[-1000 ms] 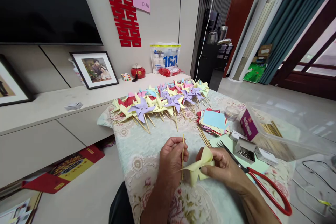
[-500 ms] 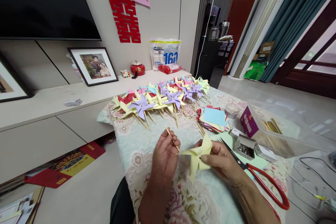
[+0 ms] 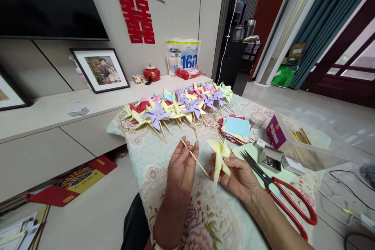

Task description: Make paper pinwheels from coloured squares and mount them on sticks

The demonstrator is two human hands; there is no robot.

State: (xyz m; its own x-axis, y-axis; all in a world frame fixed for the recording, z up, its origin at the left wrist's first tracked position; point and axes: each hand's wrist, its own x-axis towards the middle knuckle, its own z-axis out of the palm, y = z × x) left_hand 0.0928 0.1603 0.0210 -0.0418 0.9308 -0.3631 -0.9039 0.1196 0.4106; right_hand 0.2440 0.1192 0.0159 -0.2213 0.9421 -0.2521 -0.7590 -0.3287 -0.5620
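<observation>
My left hand (image 3: 182,166) is closed on a thin wooden stick (image 3: 195,158), which slants down toward the right. Its lower end comes close to the fingers of my right hand (image 3: 234,172); whether they touch it I cannot tell. Between the thumb and fingers of that hand is a pale yellow paper pinwheel (image 3: 219,157), turned partly edge-on. Red-handled scissors (image 3: 271,183) lie with blades spread beside my right wrist. Behind the hands, finished pinwheels (image 3: 157,115) in purple, yellow, red, pink and blue lie in rows on their sticks.
A stack of coloured paper squares (image 3: 236,127) lies behind my right hand. Farther right are a small open box of metal pins (image 3: 270,161) and a clear plastic bin (image 3: 316,155) holding sticks. A flowered cloth (image 3: 146,168) covers the table; a low cabinet (image 3: 96,119) stands behind it.
My right hand has turned the yellow pinwheel from facing me to partly edge-on. The stick in my left hand now shows more of its length, its lower end beside the right fingers.
</observation>
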